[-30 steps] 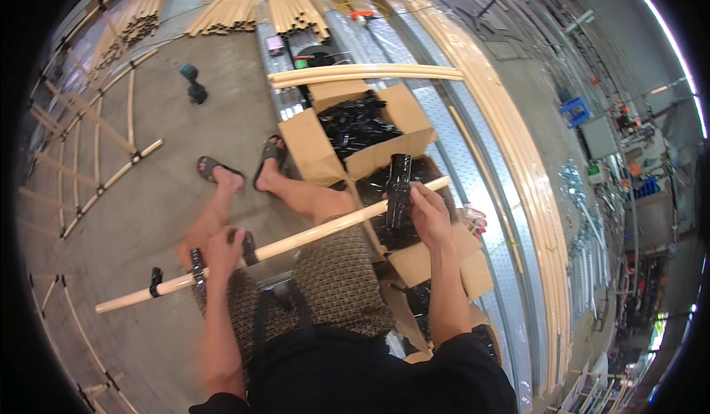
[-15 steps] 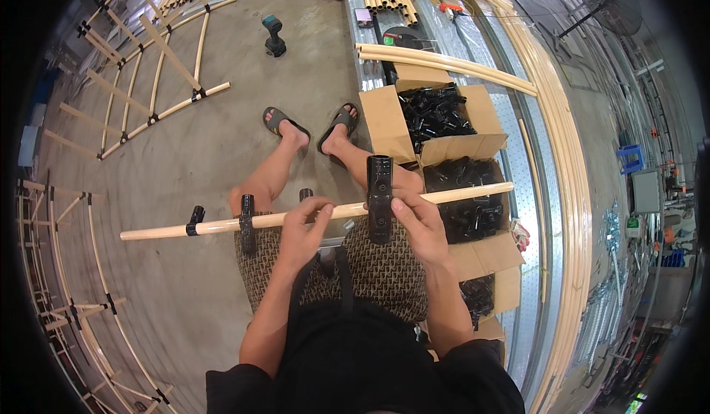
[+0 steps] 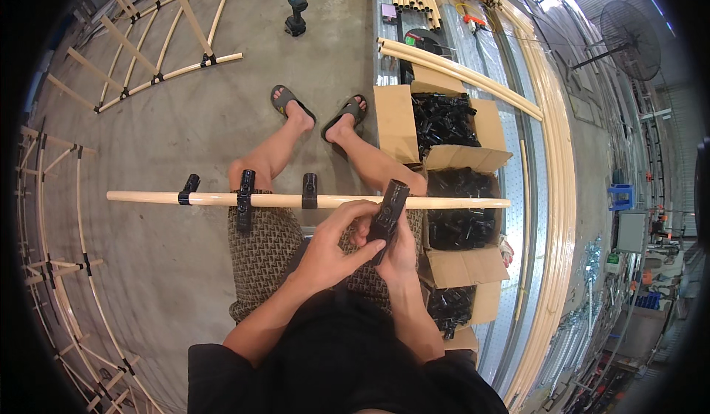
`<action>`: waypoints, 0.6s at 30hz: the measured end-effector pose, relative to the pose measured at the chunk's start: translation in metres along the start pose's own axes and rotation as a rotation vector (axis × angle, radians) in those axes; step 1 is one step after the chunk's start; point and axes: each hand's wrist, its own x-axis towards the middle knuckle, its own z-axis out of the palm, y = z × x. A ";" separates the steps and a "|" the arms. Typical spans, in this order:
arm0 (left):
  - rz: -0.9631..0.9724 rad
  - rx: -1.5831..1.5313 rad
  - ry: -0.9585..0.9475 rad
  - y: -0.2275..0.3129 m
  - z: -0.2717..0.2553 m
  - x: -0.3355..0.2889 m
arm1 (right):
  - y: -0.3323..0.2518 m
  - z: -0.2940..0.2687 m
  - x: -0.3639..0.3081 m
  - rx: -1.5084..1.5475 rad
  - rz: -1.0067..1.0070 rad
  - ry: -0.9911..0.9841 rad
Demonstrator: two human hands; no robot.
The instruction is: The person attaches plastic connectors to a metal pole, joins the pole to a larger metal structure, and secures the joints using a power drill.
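Note:
A cream pipe [image 3: 163, 197] lies across my thighs. Three black pipe joints are spaced along its left half: an outer one [image 3: 189, 190], a longer one [image 3: 245, 201] and a short one [image 3: 310, 190]. Another long black pipe joint [image 3: 390, 210] stands tilted against the pipe, right of my lap's middle; whether it is clasped round the pipe, I cannot tell. My left hand [image 3: 333, 247] is closed on it from the left, thumb pressed to its lower end. My right hand [image 3: 400, 250] grips it from behind and the right, its fingers partly hidden.
Open cardboard boxes of black joints stand at my right: a far one [image 3: 444, 122], a middle one [image 3: 462, 210] and a near one [image 3: 451, 307]. Pipes [image 3: 466, 77] lie beyond them. A cordless drill [image 3: 296, 14] stands on the floor ahead. Pipe frames [image 3: 159, 77] stand at left.
My left hand has moved right, off the pipe and onto the joint at my right hand. That joint has gone from upright to tilted. The pipe now lies more level.

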 end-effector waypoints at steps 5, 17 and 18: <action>0.060 0.053 0.055 0.009 -0.004 0.002 | 0.002 0.004 0.000 -0.044 0.015 -0.021; 0.098 0.091 -0.016 0.005 -0.015 0.006 | 0.005 0.018 -0.007 0.019 0.014 0.311; 0.027 0.008 -0.029 0.008 -0.016 0.006 | 0.004 0.014 -0.009 0.022 0.035 0.295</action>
